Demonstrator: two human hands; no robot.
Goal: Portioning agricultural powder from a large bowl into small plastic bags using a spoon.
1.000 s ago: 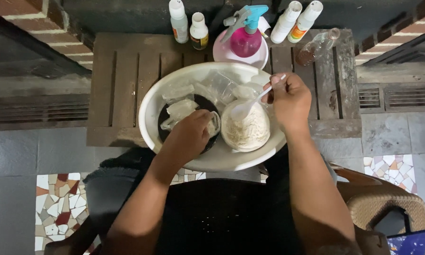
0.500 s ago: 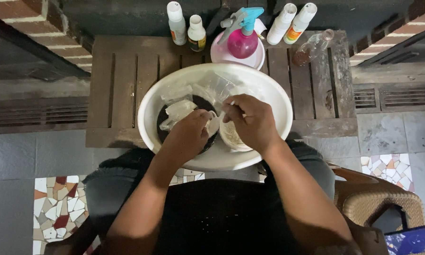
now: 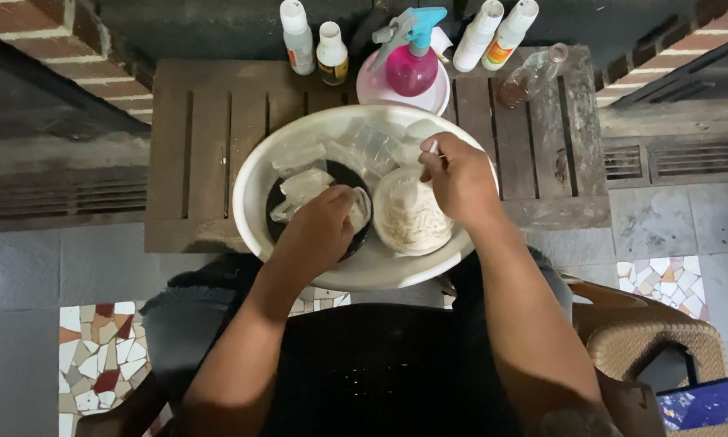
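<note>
A large white basin [image 3: 255,174] rests on a low wooden slatted table [image 3: 210,121]. Inside it lie a small black bowl [image 3: 337,171], several clear plastic bags [image 3: 303,184] and a round tub of pale grainy stuff [image 3: 408,214]. My left hand [image 3: 323,226] sits over the black bowl and pinches a small clear bag [image 3: 358,209]. My right hand [image 3: 461,178] hovers above the pale tub, fingers closed on a thin white utensil handle [image 3: 431,148] that points up and away; its lower end is hidden by the hand.
Behind the basin stand two white bottles [image 3: 298,36], a pink spray bottle with a blue trigger [image 3: 412,61] in a white bowl, two more white bottles [image 3: 493,32] and a clear bottle lying down [image 3: 530,77]. A wicker stool [image 3: 659,348] sits at my right.
My right hand came down from the basin's right rim, swung across to the left over the tub, and now sits above it again. My left hand stayed on the small bag.
</note>
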